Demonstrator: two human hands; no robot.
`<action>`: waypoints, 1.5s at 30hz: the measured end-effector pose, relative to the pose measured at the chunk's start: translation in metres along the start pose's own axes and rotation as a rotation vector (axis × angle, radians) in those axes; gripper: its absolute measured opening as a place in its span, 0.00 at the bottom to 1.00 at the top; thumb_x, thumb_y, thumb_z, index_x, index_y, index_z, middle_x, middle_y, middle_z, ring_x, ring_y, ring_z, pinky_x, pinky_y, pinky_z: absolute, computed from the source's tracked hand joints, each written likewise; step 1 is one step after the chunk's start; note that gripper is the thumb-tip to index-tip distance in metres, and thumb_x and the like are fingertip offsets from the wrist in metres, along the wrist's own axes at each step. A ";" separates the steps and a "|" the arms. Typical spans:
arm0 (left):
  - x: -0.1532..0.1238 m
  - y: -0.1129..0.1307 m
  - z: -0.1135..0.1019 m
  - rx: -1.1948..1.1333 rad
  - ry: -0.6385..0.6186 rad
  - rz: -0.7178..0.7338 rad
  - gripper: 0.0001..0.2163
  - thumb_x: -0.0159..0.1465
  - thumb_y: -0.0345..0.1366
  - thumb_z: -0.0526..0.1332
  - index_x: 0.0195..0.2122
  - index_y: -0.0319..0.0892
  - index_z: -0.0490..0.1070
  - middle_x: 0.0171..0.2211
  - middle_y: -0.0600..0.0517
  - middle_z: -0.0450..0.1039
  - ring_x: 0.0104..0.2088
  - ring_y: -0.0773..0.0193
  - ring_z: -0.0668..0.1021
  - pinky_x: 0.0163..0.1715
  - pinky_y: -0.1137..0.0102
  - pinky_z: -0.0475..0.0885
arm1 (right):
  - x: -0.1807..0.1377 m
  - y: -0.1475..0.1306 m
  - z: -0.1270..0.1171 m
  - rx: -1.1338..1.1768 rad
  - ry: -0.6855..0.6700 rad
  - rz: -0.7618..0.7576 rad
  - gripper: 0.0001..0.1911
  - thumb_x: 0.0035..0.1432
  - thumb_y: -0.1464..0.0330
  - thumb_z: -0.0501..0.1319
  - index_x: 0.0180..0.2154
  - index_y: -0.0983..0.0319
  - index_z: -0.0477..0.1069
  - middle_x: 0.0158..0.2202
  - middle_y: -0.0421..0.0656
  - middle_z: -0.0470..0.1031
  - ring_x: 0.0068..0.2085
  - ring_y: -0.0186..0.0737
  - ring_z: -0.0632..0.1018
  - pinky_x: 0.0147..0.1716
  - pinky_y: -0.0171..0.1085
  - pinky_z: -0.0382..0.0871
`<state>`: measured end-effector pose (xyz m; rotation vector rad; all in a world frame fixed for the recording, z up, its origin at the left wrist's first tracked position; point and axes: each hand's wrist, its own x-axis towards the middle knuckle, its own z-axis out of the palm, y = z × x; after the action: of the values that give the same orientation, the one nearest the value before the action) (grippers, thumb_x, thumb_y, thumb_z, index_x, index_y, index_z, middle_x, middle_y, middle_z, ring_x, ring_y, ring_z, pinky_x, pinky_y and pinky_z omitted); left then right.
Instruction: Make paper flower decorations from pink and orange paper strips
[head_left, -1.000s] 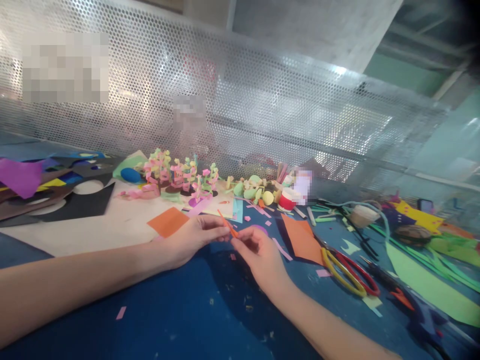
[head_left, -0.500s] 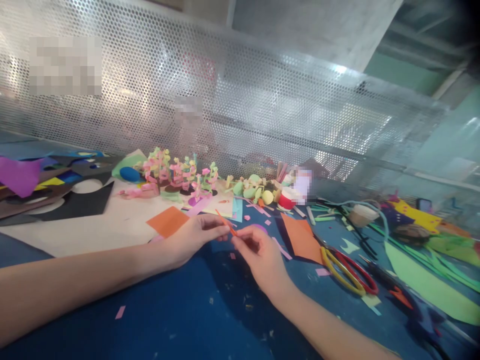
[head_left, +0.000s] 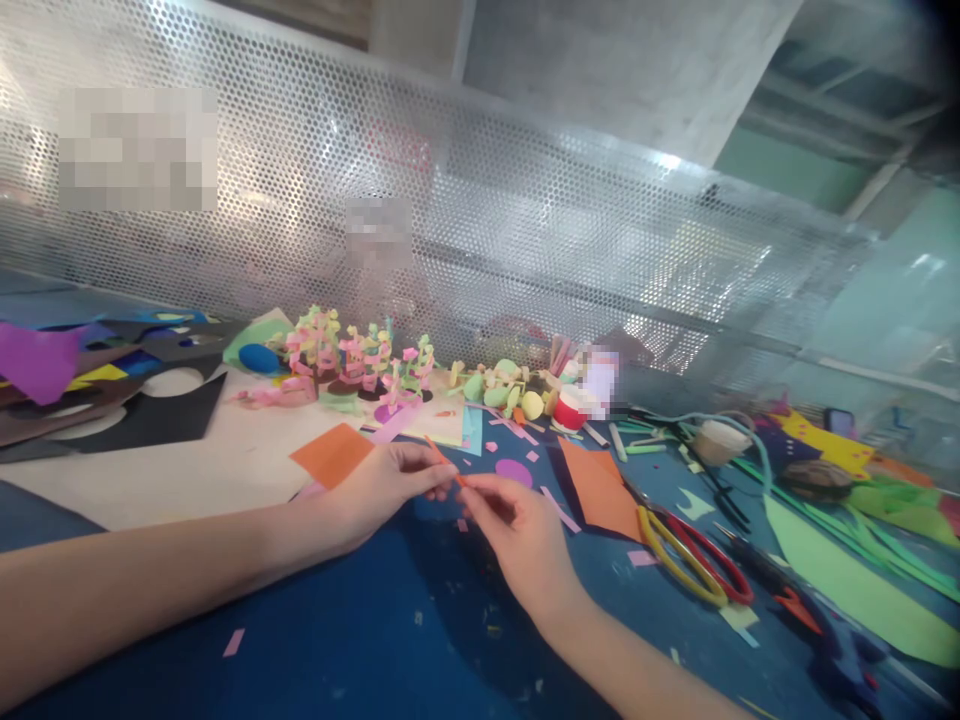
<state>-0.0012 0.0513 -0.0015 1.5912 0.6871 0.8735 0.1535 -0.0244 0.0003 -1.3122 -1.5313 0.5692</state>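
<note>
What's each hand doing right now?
Left hand: closed, pinching one end of the orange paper strip.
Right hand: closed, fingertips pinching the strip's other end.

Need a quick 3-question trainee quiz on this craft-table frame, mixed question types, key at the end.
1. True or false: both hands pinch the thin orange paper strip.
2. Which lies nearer the right hand: A) the scissors with red and yellow handles, B) the black paper sheet with round cutouts?
3. Fill in: the flat orange paper square lies just beyond the ___ hand.

Key: 1 true; 2 A; 3 left.
</note>
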 end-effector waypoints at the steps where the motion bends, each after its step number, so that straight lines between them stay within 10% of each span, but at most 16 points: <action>1: 0.000 0.000 0.000 -0.005 0.002 -0.001 0.10 0.55 0.41 0.61 0.25 0.39 0.73 0.22 0.55 0.68 0.26 0.69 0.69 0.29 0.74 0.65 | 0.000 0.000 0.000 -0.006 0.003 0.001 0.09 0.56 0.65 0.57 0.37 0.60 0.74 0.31 0.43 0.78 0.31 0.39 0.78 0.32 0.37 0.73; 22: -0.002 0.001 0.000 -0.006 0.020 -0.055 0.09 0.52 0.41 0.64 0.23 0.40 0.73 0.21 0.55 0.68 0.25 0.69 0.69 0.28 0.73 0.64 | -0.003 -0.004 0.000 -0.164 -0.060 -0.109 0.10 0.57 0.66 0.55 0.37 0.57 0.75 0.30 0.40 0.77 0.28 0.39 0.79 0.30 0.37 0.74; 45: 0.000 0.000 0.000 -0.116 -0.033 0.002 0.09 0.56 0.40 0.61 0.30 0.39 0.74 0.24 0.53 0.70 0.26 0.69 0.68 0.29 0.74 0.63 | 0.004 0.003 0.000 0.178 -0.141 0.134 0.10 0.56 0.61 0.56 0.32 0.61 0.68 0.25 0.39 0.72 0.26 0.36 0.75 0.24 0.33 0.67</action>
<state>-0.0015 0.0510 -0.0014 1.4997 0.6017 0.8714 0.1556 -0.0197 -0.0005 -1.2649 -1.4757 0.8790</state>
